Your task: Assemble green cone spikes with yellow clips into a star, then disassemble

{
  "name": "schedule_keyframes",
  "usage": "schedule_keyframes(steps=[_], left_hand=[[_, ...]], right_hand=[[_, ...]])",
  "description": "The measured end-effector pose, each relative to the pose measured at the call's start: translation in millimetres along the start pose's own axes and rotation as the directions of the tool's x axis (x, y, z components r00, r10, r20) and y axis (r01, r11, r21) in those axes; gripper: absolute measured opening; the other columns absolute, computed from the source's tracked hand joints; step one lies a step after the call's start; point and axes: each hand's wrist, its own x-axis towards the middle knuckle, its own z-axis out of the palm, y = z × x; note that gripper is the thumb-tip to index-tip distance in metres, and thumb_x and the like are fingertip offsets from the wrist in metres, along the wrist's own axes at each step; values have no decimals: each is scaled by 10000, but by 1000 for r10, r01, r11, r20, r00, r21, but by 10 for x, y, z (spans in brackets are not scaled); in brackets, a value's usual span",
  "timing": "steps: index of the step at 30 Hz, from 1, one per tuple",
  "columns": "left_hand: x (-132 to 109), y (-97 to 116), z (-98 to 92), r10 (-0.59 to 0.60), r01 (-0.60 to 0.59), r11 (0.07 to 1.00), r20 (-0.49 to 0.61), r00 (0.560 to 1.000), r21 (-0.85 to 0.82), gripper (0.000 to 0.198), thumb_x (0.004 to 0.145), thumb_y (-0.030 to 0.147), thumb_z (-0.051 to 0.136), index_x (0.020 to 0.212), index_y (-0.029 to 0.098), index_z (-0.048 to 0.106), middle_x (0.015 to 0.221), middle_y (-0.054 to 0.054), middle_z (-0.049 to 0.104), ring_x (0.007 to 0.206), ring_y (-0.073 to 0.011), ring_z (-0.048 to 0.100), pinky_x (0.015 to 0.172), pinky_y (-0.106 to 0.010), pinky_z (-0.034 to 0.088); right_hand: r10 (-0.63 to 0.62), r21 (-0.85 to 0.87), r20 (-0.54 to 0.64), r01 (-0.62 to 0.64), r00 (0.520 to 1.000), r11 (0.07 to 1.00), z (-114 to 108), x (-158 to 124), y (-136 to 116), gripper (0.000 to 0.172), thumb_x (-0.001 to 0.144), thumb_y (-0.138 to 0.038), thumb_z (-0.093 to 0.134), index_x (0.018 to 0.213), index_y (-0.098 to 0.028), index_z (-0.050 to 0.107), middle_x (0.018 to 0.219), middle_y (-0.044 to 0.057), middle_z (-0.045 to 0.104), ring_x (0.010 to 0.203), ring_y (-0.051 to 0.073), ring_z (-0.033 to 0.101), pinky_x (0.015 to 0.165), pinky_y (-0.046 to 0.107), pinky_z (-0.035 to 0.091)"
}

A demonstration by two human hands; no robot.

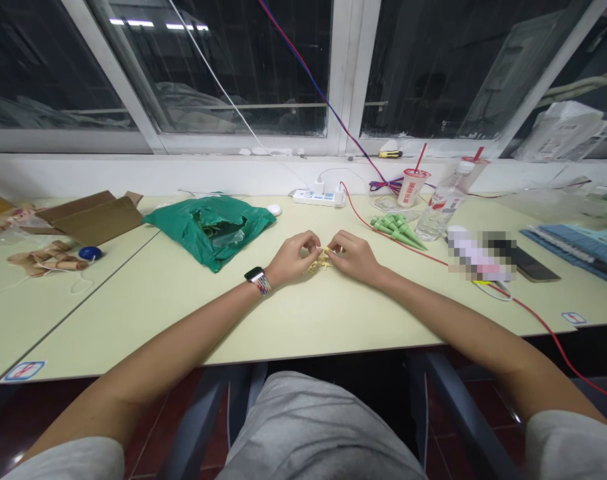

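Note:
A small yellow folded or woven craft piece point(319, 262) sits low over the pale green desk point(303, 313), with thin strips sticking out at its lower left. My left hand point(293, 259) and my right hand point(351, 257) meet over it, and the fingers of both pinch it from either side. Its middle is partly hidden by my fingertips. A smartwatch point(256, 279) with a multicoloured band is on my left wrist.
Several green paper cones point(398, 232) lie to the right, beside a red cable point(408, 241). Further out are a water bottle point(443, 207), a straw cup point(412, 187), a phone point(533, 265), a green plastic bag point(208, 230) and a cardboard box point(91, 220).

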Motion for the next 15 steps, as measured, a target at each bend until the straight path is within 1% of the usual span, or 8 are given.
schedule_keyframes(steps=[1,3,6,8,10,13,15], left_hand=[[-1,-2,2,14,-14,1000,-1,1000,-2,223,1015,439,607,966,225,643,881,-35,700,829,-222,648,799,-351,481],[1,-10,8,12,-12,1000,-7,1000,25,241,1036,431,570,927,227,634,886,-46,701,833,-227,643,803,-361,474],[11,-17,11,-27,27,995,-8,1000,100,381,1072,473,496,785,237,582,781,-49,655,779,-239,601,768,-382,441],[14,-11,3,-34,32,991,7,999,129,460,1089,488,444,713,243,544,716,-50,621,763,-249,579,777,-397,427],[11,-1,-7,-28,28,993,5,1000,112,419,1076,485,472,750,242,576,744,-50,644,789,-254,592,806,-400,433],[1,4,-14,-7,7,998,-13,1000,56,216,1004,439,612,933,237,639,872,-42,699,852,-250,634,841,-384,451],[-1,-7,-9,10,-10,999,-7,1000,39,177,997,412,627,976,236,641,913,-43,709,876,-248,645,856,-378,452]], right_hand=[[1,1,-3,-1,1000,1000,-1,0,4,107,960,-214,662,876,-235,600,868,25,650,782,175,614,695,305,467],[0,-1,-7,0,1000,1000,-4,3,3,111,955,-211,667,873,-236,597,865,23,649,779,176,614,697,307,470],[-2,-14,-2,2,1000,1000,-10,8,-12,114,953,-203,659,867,-237,593,865,25,652,786,180,618,703,311,469],[-7,-19,-1,7,1000,1000,-10,10,-21,108,952,-198,654,870,-237,596,870,27,656,791,181,620,708,313,468],[-9,-19,-5,9,1000,1000,-9,10,-23,102,958,-209,654,875,-236,601,873,28,659,792,181,621,707,312,469],[-2,-17,-13,2,1000,1000,-6,8,-17,100,961,-223,664,881,-237,605,873,27,661,786,178,619,693,308,468],[4,-19,-16,-4,1000,1000,-8,7,-11,99,954,-214,667,881,-238,605,873,25,659,782,177,619,693,308,468]])
